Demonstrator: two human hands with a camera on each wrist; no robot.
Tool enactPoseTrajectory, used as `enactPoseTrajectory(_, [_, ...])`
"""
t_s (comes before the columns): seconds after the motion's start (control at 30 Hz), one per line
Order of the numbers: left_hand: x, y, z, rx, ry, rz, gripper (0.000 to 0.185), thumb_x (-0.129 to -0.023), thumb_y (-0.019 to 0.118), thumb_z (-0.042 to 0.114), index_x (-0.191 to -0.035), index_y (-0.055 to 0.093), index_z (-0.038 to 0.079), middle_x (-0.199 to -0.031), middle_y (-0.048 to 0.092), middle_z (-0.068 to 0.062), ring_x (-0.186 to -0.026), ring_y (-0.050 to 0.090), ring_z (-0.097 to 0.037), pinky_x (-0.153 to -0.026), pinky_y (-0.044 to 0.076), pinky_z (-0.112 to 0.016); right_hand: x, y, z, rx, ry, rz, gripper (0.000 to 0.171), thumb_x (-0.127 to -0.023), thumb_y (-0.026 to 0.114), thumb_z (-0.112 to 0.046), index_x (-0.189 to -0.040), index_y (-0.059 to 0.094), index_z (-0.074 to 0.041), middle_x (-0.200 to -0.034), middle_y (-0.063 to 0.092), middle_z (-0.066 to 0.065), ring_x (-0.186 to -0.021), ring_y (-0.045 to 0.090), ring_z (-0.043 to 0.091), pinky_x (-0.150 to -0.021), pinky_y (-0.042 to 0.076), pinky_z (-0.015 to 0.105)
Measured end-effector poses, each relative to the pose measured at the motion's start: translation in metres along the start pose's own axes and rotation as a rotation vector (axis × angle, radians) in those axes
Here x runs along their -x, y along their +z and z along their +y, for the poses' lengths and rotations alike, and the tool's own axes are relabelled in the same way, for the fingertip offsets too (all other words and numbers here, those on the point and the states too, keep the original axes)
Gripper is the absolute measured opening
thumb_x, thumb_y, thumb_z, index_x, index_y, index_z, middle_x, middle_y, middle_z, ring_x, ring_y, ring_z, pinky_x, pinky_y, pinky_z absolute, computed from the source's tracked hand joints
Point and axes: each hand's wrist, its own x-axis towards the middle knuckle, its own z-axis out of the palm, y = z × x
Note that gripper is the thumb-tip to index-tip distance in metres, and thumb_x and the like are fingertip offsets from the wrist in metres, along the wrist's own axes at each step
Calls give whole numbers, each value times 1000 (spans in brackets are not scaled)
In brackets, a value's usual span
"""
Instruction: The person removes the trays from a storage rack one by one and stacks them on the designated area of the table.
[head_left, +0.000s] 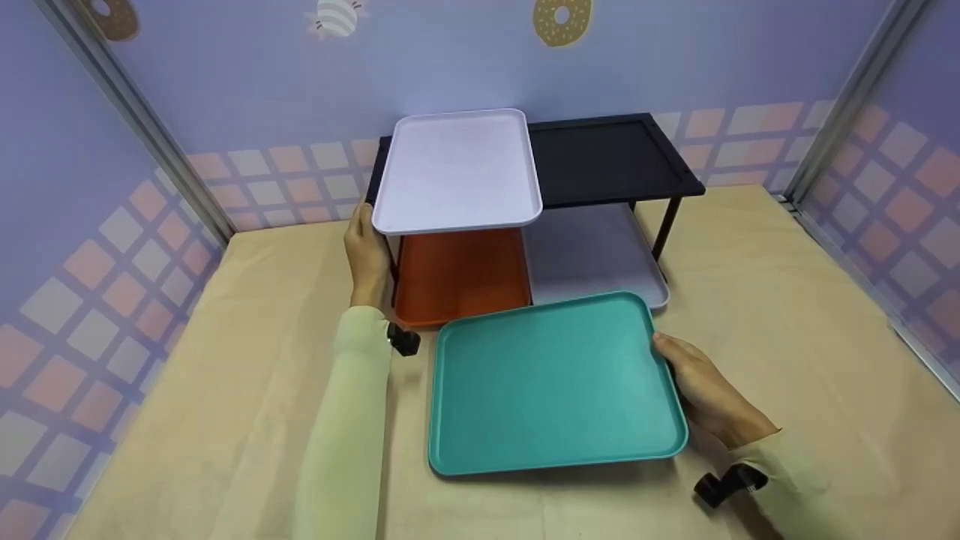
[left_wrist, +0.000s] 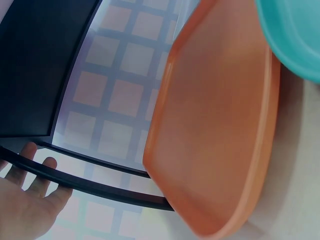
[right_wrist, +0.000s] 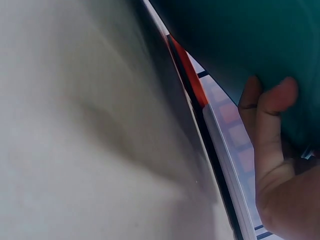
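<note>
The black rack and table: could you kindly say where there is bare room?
Bare: atop the black rack, right of the upper white tray; table between rack and right wall. Crowded: under the rack's top, by orange tray and lower white tray; in front, by the teal tray.

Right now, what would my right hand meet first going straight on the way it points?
With the teal tray it holds leading, your right hand would likely meet the lower pale tray under the black rack first, ahead and to the left; depth is unclear, so it might pass above.
</note>
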Motion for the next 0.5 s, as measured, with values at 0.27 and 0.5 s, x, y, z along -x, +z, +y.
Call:
enactPoseTrajectory(0.27, [-1,1,0,-9,0,0,44,-111,37,17,-146,51,-6,-146,56,-23,-140,50,-30,-118,39,-26,0,-2,1,51,22,9,74,-110,30,-52,-156,25,5,-123,59,12,-109,63,20,-93,56,36])
enactPoseTrajectory(0.5, [0,0,0,-25,-27,-7,46,-112,36,18,-148,49,-6,-150,52,-23,-144,46,-29,-119,36,-25,-2,-3,0,133,58,55,78,-111,31,-48,-161,6,8,-159,28,30,-143,38,39,-118,37,51])
